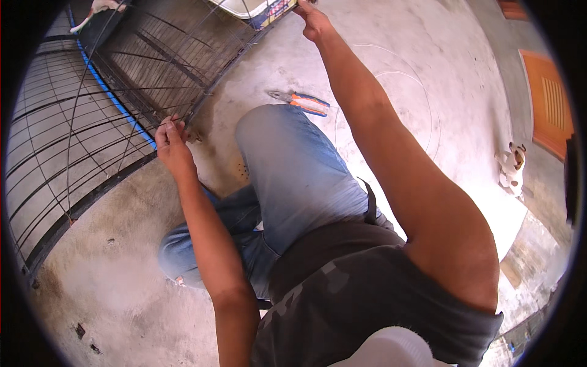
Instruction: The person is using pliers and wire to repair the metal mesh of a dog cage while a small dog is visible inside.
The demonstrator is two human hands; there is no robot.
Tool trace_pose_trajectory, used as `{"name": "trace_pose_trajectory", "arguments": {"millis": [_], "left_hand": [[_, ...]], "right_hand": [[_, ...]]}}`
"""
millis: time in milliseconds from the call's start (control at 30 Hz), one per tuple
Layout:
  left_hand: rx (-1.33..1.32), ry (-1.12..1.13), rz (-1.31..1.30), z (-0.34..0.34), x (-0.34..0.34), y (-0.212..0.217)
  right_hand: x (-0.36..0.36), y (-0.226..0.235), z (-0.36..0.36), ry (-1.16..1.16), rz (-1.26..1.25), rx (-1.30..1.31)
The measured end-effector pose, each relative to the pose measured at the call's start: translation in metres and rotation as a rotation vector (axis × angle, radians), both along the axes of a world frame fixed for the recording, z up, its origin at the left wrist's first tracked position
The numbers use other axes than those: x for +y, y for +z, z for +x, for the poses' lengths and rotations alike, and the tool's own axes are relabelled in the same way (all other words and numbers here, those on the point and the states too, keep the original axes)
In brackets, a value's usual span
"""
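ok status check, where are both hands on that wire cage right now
Left hand pinching the wire cage at its lower rim. Right hand gripping the rim farther up. Pliers lie on the concrete floor between, untouched.

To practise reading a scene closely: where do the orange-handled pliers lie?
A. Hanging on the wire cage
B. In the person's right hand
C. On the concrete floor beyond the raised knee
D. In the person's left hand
C: the pliers lie on the bare concrete floor past the knee, while both the left hand and the right hand are at the wire cage.
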State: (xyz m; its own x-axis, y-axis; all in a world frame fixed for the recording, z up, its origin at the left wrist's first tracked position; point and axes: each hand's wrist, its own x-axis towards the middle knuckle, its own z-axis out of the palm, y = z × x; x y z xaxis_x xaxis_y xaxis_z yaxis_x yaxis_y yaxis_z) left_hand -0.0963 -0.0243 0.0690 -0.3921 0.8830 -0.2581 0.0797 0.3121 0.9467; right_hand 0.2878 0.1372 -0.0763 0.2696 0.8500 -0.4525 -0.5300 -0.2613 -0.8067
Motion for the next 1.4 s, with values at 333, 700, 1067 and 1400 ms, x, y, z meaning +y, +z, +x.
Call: {"name": "trace_pose_trajectory", "arguments": {"millis": [333,700,1067,1400], "left_hand": [[0.076,-0.054,-0.033,-0.010,-0.003,0.007],[0.220,0.288,0.331,0.002,-0.038,0.000],[0.065,0.539,0.330,-0.026,-0.027,-0.021],[-0.057,0.401,0.081,-0.075,0.002,-0.036]], "right_hand": [[0.015,-0.041,-0.006,-0.115,0.092,0.113],[0.002,0.008,-0.041,0.102,-0.081,-0.016],[-0.120,0.008,-0.094,0.524,-0.167,-0.445],[-0.073,0.076,-0.143,0.562,0.088,-0.630]]}}
